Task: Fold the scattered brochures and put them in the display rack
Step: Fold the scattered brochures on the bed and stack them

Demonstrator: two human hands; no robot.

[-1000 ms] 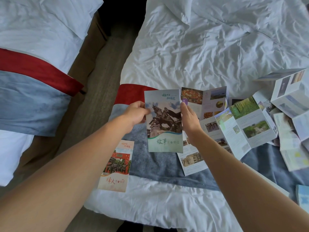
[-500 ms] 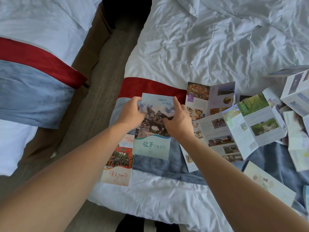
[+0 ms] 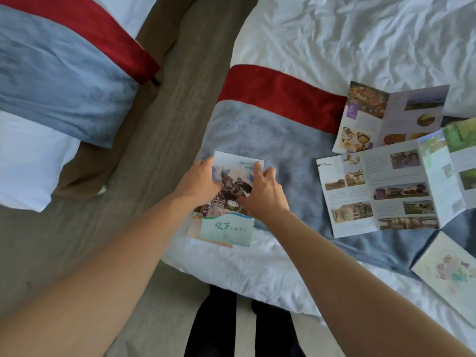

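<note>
A folded brochure point(image 3: 228, 226) with a horse-rider statue and a green band lies on the blue bed runner point(image 3: 270, 135). It sits on top of another folded, orange-edged brochure point(image 3: 193, 226). My left hand point(image 3: 199, 184) grips its left edge, and my right hand point(image 3: 262, 193) holds its upper right part, thumb on the cover. Unfolded brochures lie to the right: one with food photos point(image 3: 386, 117), one with building photos point(image 3: 373, 194) and one with green landscapes point(image 3: 458, 161). No display rack is in view.
A pale floral brochure point(image 3: 453, 274) lies at the bed's lower right. Rumpled white bedding point(image 3: 360, 39) covers the far part of the bed. A second bed point(image 3: 64, 73) stands at the left across a strip of grey floor point(image 3: 167, 119). My dark trouser legs point(image 3: 219, 328) stand at the bed's foot.
Both hands brought the folded statue brochure down and to the left, from mid-air onto the orange brochure on the bed. The camera tilted down and left.
</note>
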